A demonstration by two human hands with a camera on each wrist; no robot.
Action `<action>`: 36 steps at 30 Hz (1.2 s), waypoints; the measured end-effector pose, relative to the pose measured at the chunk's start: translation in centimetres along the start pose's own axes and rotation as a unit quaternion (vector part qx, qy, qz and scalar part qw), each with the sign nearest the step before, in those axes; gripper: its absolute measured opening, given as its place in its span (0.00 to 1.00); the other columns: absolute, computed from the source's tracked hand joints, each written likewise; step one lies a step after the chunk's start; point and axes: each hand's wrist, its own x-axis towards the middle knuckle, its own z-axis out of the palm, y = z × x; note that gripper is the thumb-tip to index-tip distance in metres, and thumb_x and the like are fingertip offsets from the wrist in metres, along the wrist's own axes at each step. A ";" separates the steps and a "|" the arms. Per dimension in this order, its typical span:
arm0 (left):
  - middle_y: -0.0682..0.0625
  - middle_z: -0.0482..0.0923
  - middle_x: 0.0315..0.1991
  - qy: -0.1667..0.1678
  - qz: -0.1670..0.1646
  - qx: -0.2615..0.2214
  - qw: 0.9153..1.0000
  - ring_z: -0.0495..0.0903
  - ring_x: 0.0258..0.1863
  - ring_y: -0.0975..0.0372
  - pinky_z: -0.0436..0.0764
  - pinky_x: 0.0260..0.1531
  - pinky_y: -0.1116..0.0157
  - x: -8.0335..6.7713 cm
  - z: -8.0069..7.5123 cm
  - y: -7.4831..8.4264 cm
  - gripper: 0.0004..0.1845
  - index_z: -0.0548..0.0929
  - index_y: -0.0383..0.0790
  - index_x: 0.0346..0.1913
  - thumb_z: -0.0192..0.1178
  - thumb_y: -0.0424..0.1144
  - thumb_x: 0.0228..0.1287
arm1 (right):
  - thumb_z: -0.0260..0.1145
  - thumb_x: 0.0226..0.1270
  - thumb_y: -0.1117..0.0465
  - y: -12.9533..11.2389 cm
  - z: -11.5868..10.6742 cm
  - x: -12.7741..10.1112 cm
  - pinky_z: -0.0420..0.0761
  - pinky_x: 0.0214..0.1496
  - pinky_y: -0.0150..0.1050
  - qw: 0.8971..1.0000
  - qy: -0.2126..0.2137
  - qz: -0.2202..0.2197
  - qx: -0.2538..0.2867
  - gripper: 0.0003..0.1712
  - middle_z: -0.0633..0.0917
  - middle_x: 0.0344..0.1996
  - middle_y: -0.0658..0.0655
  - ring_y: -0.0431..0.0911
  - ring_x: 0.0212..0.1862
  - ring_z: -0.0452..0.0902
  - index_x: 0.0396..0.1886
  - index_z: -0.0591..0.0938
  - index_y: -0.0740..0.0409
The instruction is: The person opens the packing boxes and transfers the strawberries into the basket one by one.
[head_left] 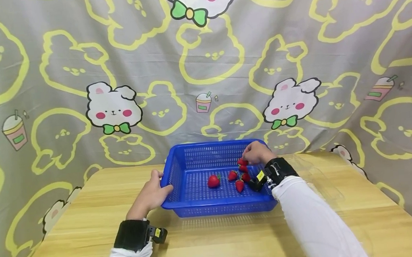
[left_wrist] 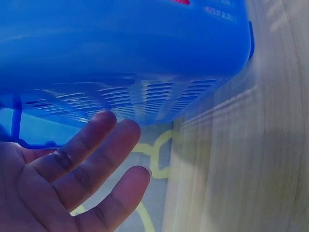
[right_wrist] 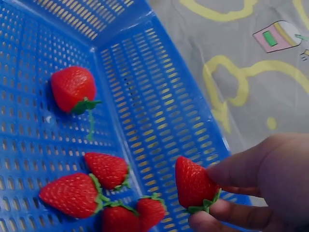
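Observation:
A blue plastic basket (head_left: 218, 202) with slotted walls stands on the table. At its left rim, my left hand (head_left: 152, 192) holds the edge with the thumb over the top. In the left wrist view, several fingers (left_wrist: 104, 154) extend along the basket's outer wall (left_wrist: 125, 43). My right hand (head_left: 258, 153) is at the back right of the basket and pinches a red strawberry (right_wrist: 193, 183) with green leaves between thumb and fingers. Below it, several more strawberries (right_wrist: 72, 195) lie clustered on the basket floor. A larger, rounder strawberry (right_wrist: 73, 88) lies apart, near the middle.
The wooden table (head_left: 207, 248) extends in front of the basket and to both sides. Behind it hangs a grey curtain (head_left: 165, 59) with yellow cartoon outlines. A clear, see-through object (head_left: 324, 180) lies on the table to the right, partly behind the right sleeve.

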 end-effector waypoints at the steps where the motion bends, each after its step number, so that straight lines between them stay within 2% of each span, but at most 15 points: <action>1: 0.27 0.73 0.53 -0.001 -0.001 0.000 1.000 0.80 0.45 0.43 0.80 0.44 0.45 0.0 0.0 0.0 0.23 0.58 0.32 0.59 0.53 0.38 0.68 | 0.64 0.60 0.68 0.1 0.3 0.1 0.79 0.29 0.33 1.000 -0.003 0.003 0.005 0.05 0.82 0.31 0.56 0.40 0.22 0.73 0.34 0.83 0.67; 5: 0.27 0.73 0.53 -0.001 -0.002 -0.003 1.000 0.81 0.44 0.44 0.80 0.43 0.45 0.0 0.0 -0.1 0.24 0.57 0.33 0.60 0.53 0.38 0.68 | 0.64 0.61 0.67 0.5 1.1 0.6 0.81 0.33 0.38 0.999 -0.005 0.024 0.023 0.05 0.82 0.35 0.57 0.42 0.24 0.74 0.35 0.83 0.66; 8: 0.28 0.73 0.53 0.002 -0.006 -0.004 1.000 0.81 0.44 0.44 0.80 0.43 0.45 0.0 -0.1 -0.1 0.24 0.57 0.33 0.60 0.53 0.38 0.68 | 0.64 0.61 0.67 0.8 1.4 0.9 0.81 0.33 0.37 0.999 -0.009 0.029 0.032 0.06 0.81 0.35 0.58 0.42 0.25 0.74 0.35 0.82 0.67; 15: 0.28 0.74 0.52 0.006 0.002 -0.005 1.000 0.81 0.44 0.44 0.80 0.44 0.45 0.1 -0.1 0.0 0.24 0.58 0.33 0.60 0.53 0.38 0.68 | 0.64 0.61 0.66 1.3 1.4 1.1 0.81 0.31 0.36 1.000 -0.011 0.024 0.010 0.07 0.82 0.34 0.57 0.43 0.26 0.77 0.36 0.82 0.66; 22: 0.29 0.73 0.53 0.005 -0.004 -0.013 1.000 0.81 0.44 0.45 0.80 0.44 0.45 0.3 0.0 -0.1 0.24 0.58 0.34 0.61 0.53 0.38 0.67 | 0.64 0.61 0.66 1.3 1.6 1.1 0.81 0.33 0.38 1.000 -0.010 0.019 0.007 0.06 0.82 0.33 0.57 0.45 0.29 0.78 0.35 0.82 0.66; 27: 0.29 0.74 0.52 0.007 -0.003 -0.013 1.000 0.81 0.43 0.46 0.81 0.43 0.46 0.2 0.0 -0.1 0.25 0.58 0.34 0.61 0.54 0.39 0.67 | 0.61 0.60 0.67 1.4 1.6 1.1 0.78 0.29 0.35 1.000 -0.005 0.010 -0.005 0.08 0.82 0.31 0.57 0.44 0.28 0.78 0.36 0.82 0.67; 36: 0.29 0.75 0.51 0.007 -0.005 -0.012 1.000 0.82 0.42 0.46 0.81 0.42 0.46 0.1 0.0 0.0 0.24 0.58 0.34 0.60 0.53 0.38 0.67 | 0.62 0.59 0.67 1.6 1.7 1.2 0.78 0.28 0.34 1.000 -0.005 0.011 -0.003 0.08 0.83 0.35 0.59 0.46 0.29 0.79 0.36 0.82 0.67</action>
